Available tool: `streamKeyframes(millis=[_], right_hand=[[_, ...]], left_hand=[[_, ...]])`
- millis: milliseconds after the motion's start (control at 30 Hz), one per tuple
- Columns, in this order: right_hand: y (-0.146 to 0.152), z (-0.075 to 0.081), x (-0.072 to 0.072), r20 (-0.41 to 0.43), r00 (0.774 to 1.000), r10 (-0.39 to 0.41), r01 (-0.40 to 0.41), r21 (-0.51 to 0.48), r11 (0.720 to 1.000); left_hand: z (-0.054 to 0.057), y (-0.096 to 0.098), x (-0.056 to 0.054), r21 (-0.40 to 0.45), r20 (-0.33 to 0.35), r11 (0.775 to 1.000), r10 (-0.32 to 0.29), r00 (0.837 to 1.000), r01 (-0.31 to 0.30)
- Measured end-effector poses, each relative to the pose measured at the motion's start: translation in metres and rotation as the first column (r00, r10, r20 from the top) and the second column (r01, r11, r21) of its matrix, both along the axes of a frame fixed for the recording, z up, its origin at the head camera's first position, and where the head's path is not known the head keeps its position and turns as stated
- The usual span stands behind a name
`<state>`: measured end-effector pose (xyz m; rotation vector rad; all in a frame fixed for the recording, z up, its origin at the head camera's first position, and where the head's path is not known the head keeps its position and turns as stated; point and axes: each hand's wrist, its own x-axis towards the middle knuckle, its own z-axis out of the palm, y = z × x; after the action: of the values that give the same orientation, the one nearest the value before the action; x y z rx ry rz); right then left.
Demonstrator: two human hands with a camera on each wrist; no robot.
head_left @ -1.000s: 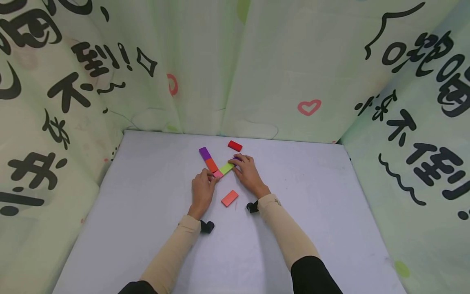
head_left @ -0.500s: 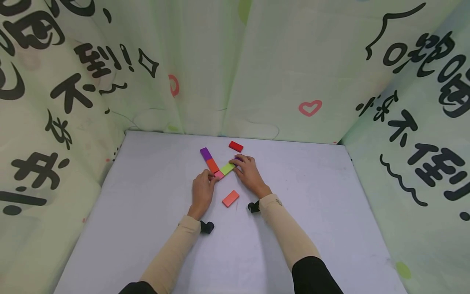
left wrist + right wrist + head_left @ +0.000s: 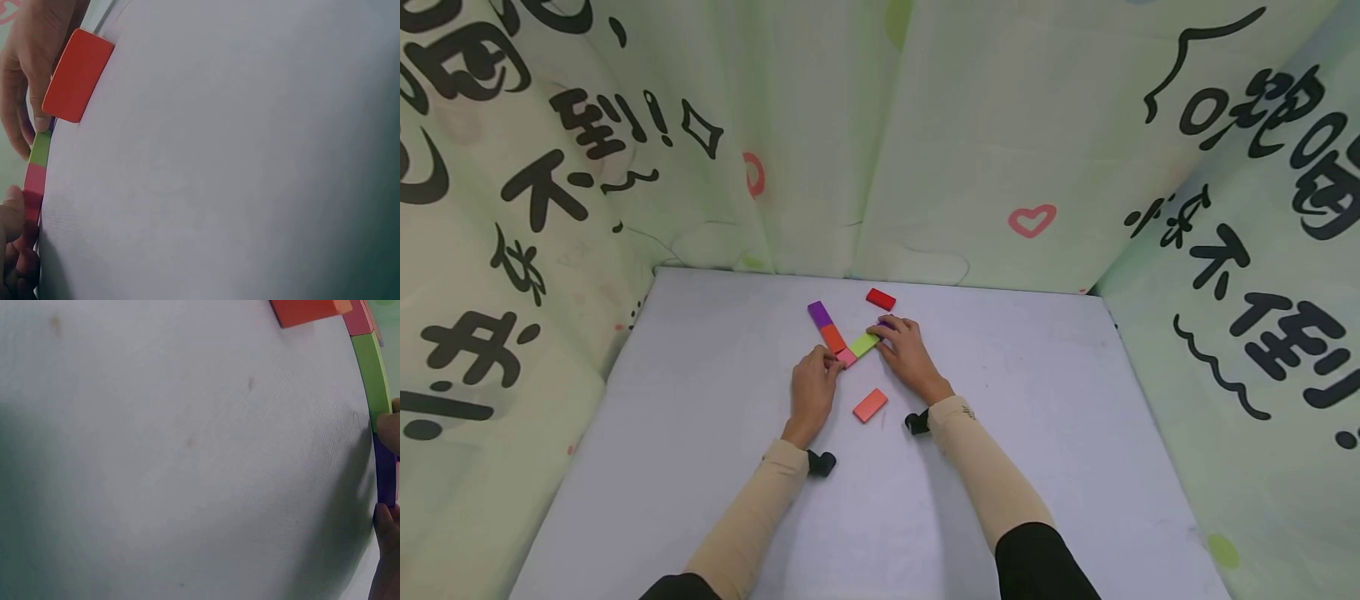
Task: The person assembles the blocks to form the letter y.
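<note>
Several flat coloured blocks form a V on the table in the head view. Its left arm has a purple block (image 3: pixel 819 314) at the far end, then an orange-red block (image 3: pixel 832 338). At the corner lies a pink block (image 3: pixel 847 357), its left end in the fingers of my left hand (image 3: pixel 812 387). A lime-green block (image 3: pixel 863 345) runs from it toward my right hand (image 3: pixel 910 354). That hand grips a dark purple block (image 3: pixel 385 469) placed end to end with the green one, mostly hidden from above. One of its digits touches the green block's end.
A loose red block (image 3: pixel 881 298) lies beyond the V near the back edge. A coral block (image 3: pixel 870 405) sits between my forearms, closer to me. Printed curtains (image 3: pixel 955 167) surround the white table (image 3: pixel 1037 417).
</note>
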<state>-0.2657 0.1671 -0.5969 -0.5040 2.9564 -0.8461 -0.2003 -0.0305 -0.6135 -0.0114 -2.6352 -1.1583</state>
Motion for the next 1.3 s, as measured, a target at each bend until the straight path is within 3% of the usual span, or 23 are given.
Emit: streamKeyframes(millis=[567,900,1300], right_hand=[[0.001,0.000,0.000,0.021,1.000,-0.012,0.012,0.004,1.000],[0.000,-0.002,0.000,0.029,1.000,-0.010,0.010,0.014,1.000],[0.000,0.000,0.000,0.014,1.000,0.006,-0.006,0.010,1.000]], left_hand=[[-0.004,-0.001,-0.003,0.035,0.024,0.999,0.000,1.000,-0.001],[-0.008,-0.013,-0.012,0.017,-0.073,1.000,-0.016,0.997,0.018],[-0.008,-0.016,-0.017,0.005,-0.078,0.998,-0.056,0.995,0.056]])
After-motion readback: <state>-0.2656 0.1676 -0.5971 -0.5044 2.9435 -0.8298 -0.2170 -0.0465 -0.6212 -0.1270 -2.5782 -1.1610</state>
